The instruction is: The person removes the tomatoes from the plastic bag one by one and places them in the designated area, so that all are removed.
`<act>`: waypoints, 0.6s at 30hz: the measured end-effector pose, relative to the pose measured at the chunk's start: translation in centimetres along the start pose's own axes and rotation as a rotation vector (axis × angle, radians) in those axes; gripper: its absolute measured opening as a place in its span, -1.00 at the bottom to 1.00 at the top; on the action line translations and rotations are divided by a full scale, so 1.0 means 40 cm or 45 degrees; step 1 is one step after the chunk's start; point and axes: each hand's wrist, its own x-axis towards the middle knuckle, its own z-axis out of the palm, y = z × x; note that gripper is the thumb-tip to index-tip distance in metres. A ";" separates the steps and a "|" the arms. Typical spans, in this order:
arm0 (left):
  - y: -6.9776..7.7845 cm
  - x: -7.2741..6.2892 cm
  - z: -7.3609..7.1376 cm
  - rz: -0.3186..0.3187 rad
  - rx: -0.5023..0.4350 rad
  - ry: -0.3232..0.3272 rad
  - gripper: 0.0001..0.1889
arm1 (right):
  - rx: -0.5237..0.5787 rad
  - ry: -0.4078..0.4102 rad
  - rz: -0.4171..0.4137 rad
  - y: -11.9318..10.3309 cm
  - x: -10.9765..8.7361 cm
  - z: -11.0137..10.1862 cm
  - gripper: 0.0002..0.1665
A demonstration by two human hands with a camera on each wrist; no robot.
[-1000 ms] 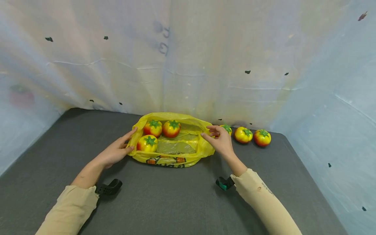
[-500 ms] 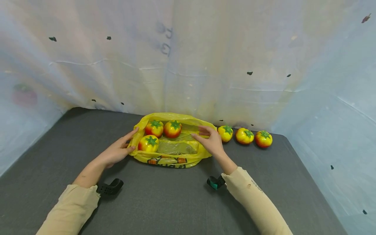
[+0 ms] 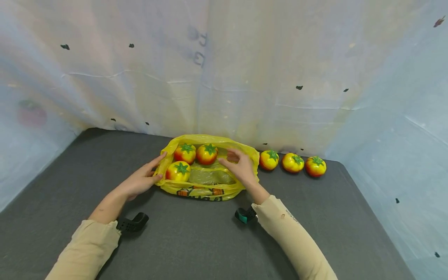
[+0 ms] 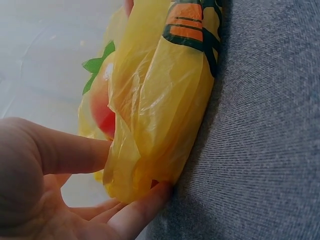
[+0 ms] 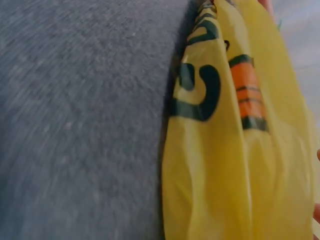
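Note:
A yellow plastic bag (image 3: 210,186) with dark print lies spread on the table, its mouth facing up. Inside, toward its left end, sit three red-and-yellow tomatoes with green leafy tops: a back left tomato (image 3: 184,153), a back right tomato (image 3: 207,154) and a front tomato (image 3: 177,171). My left hand (image 3: 140,179) holds the bag's left end between thumb and fingers, as the left wrist view shows. Over the bag's right part, my right hand (image 3: 240,167) has its fingers loosely bent, pointing at the tomatoes, with nothing in them. Only fingertips (image 5: 317,214) show in the right wrist view.
Right of the bag, three more tomatoes stand in a row by the back edge: a near one (image 3: 269,160), a middle one (image 3: 293,162) and a far one (image 3: 315,167). A pale sheet (image 3: 224,77) hangs behind the dark grey table (image 3: 196,241).
My right hand has moved left from the bag's right rim to over its opening, uncovering the nearest tomato outside. My left hand stays at the bag's left end. The tomatoes keep their places.

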 end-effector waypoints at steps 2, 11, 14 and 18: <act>0.000 0.000 0.000 -0.006 -0.001 0.002 -0.26 | -0.003 -0.008 0.011 -0.002 0.004 0.011 -0.27; 0.001 0.004 -0.001 -0.041 -0.031 -0.008 -0.25 | 0.073 0.019 0.084 -0.016 0.029 0.050 -0.27; 0.002 0.003 -0.002 -0.029 -0.049 -0.020 -0.25 | 0.085 0.019 0.113 -0.018 0.035 0.060 -0.26; -0.003 -0.003 -0.005 -0.026 -0.079 -0.026 -0.25 | 0.077 0.002 0.129 -0.021 0.041 0.075 -0.24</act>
